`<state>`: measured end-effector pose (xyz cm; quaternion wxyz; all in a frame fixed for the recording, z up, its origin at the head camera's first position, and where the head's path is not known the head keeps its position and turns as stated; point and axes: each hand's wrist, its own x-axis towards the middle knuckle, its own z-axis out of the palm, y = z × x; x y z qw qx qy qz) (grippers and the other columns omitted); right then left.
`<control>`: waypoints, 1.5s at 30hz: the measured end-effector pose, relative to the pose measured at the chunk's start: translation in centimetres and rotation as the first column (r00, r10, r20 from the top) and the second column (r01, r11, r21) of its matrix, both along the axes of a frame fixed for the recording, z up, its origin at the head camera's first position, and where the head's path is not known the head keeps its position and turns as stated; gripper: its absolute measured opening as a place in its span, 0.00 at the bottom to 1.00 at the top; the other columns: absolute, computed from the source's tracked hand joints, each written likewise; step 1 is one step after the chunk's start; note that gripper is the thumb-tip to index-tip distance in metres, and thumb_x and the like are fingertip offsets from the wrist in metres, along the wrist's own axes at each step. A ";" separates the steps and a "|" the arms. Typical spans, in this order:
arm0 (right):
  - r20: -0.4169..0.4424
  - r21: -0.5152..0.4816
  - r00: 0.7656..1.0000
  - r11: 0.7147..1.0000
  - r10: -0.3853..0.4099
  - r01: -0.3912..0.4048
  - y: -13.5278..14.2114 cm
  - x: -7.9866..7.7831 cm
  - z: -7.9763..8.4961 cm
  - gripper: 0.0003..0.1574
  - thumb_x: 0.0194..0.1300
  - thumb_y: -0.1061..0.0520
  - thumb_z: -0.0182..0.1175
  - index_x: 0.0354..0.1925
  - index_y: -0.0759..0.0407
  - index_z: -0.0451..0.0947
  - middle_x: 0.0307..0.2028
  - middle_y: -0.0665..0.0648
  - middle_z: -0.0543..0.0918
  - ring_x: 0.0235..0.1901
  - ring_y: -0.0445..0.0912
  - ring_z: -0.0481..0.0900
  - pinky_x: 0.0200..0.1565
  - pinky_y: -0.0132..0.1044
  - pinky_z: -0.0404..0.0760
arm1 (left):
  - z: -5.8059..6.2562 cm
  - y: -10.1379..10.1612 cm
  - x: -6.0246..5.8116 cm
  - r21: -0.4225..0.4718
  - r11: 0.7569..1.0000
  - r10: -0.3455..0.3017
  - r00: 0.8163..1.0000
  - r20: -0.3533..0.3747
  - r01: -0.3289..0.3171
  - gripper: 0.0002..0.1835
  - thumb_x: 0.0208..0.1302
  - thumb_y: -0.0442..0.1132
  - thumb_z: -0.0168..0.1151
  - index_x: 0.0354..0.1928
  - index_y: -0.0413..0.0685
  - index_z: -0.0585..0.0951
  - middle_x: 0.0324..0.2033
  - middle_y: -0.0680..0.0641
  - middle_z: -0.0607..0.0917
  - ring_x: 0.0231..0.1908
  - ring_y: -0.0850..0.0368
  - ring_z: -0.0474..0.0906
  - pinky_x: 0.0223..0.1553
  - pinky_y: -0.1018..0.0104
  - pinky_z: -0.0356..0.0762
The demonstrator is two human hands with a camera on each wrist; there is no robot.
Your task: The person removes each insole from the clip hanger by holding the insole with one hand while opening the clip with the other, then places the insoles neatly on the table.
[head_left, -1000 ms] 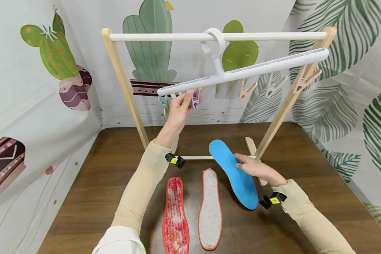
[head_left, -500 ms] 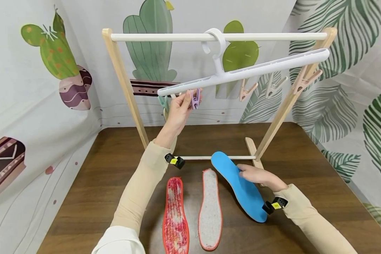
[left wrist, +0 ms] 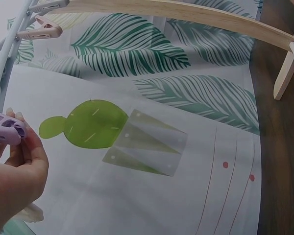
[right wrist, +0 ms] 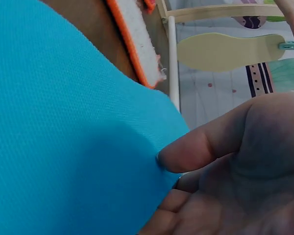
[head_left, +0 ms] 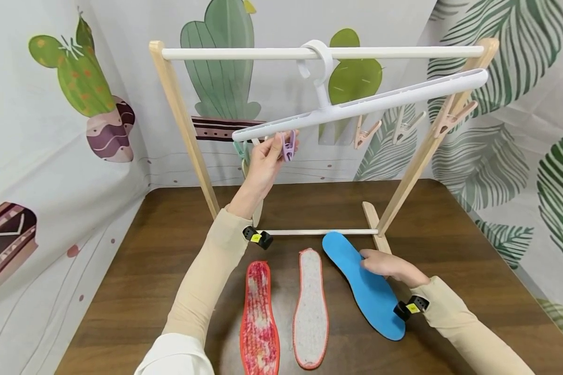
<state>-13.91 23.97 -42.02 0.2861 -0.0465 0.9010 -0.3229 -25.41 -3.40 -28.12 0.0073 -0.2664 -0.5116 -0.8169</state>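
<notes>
At the low left end of a white clip hanger [head_left: 370, 106], my left hand [head_left: 261, 166] pinches a purple clothespin [head_left: 289, 147]; the left wrist view shows the same purple clothespin [left wrist: 9, 129] between thumb and fingers. Down by the table, my right hand [head_left: 388, 265] pinches the edge of a blue insole [head_left: 372, 296], thumb on its face in the right wrist view and fingers behind. A pale yellow insole [right wrist: 225, 52] hangs from a green clothespin [right wrist: 287, 45]; in the head view my left arm mostly hides it.
The hanger hooks over the white rod [head_left: 248, 54] of a wooden rack standing on the brown table [head_left: 122, 291]. A red-patterned insole [head_left: 259, 320] and a grey, red-edged insole [head_left: 311, 312] lie in front. Toward the hanger's right end hang pink clothespins [head_left: 455, 119] and a whitish clothespin [head_left: 405, 127].
My right hand has moved the blue insole down and to the right, toward me. My left hand stays at the purple clothespin.
</notes>
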 end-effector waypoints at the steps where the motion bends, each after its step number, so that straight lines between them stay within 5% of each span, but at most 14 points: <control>1: -0.009 0.014 1.000 1.000 0.004 -0.004 0.0 0.0 -0.1 0.15 0.58 0.64 0.42 0.43 0.69 0.67 0.33 0.60 0.70 0.31 0.50 0.70 0.26 0.38 0.69 | 0.0 0.0 0.1 -0.005 1.000 0.002 1.000 0.008 -0.002 0.25 0.70 0.42 0.40 0.58 0.26 0.67 0.58 0.32 0.71 0.48 0.60 0.77 0.60 0.60 0.68; 9: -0.082 0.076 0.997 0.997 0.005 0.001 -0.1 0.2 -0.6 0.12 0.60 0.63 0.43 0.40 0.69 0.69 0.26 0.57 0.68 0.24 0.47 0.67 0.24 0.35 0.64 | 0.1 -0.1 0.2 -0.007 1.000 -0.011 1.000 0.007 0.011 0.24 0.71 0.39 0.37 0.58 0.25 0.66 0.58 0.30 0.70 0.49 0.59 0.76 0.60 0.60 0.67; 15: -0.176 0.158 0.982 0.987 0.066 -0.038 -0.1 0.2 -0.2 0.12 0.62 0.62 0.46 0.39 0.69 0.71 0.25 0.56 0.70 0.22 0.45 0.68 0.22 0.34 0.66 | 0.1 -0.3 0.2 -0.020 1.000 -0.024 1.000 0.001 0.024 0.24 0.71 0.41 0.38 0.59 0.27 0.66 0.59 0.32 0.70 0.57 0.47 0.72 0.61 0.59 0.67; 23: -0.136 0.213 0.988 0.976 0.067 -0.037 -0.3 0.2 0.5 0.13 0.66 0.55 0.48 0.39 0.65 0.72 0.25 0.56 0.73 0.18 0.45 0.70 0.20 0.35 0.71 | 0.0 -0.3 0.1 -0.025 0.999 -0.025 1.000 0.007 0.025 0.24 0.71 0.40 0.37 0.59 0.27 0.66 0.59 0.31 0.69 0.57 0.45 0.72 0.61 0.58 0.67; 33: -0.136 0.202 0.988 0.979 0.070 -0.042 -0.3 -0.2 0.8 0.16 0.67 0.53 0.48 0.40 0.64 0.74 0.28 0.56 0.76 0.21 0.46 0.75 0.22 0.37 0.77 | 0.0 -0.2 0.1 -0.045 0.998 -0.047 0.999 0.004 0.048 0.29 0.65 0.48 0.43 0.59 0.30 0.67 0.58 0.35 0.72 0.51 0.58 0.75 0.60 0.59 0.67; 45: -0.352 0.246 0.919 0.965 0.179 -0.093 -2.0 -1.3 1.6 0.16 0.66 0.53 0.49 0.39 0.62 0.79 0.26 0.52 0.79 0.26 0.43 0.74 0.31 0.37 0.72 | 0.3 -0.3 0.2 -0.069 0.997 -0.042 0.999 0.031 0.044 0.25 0.69 0.44 0.40 0.59 0.30 0.68 0.57 0.39 0.75 0.51 0.56 0.76 0.59 0.59 0.68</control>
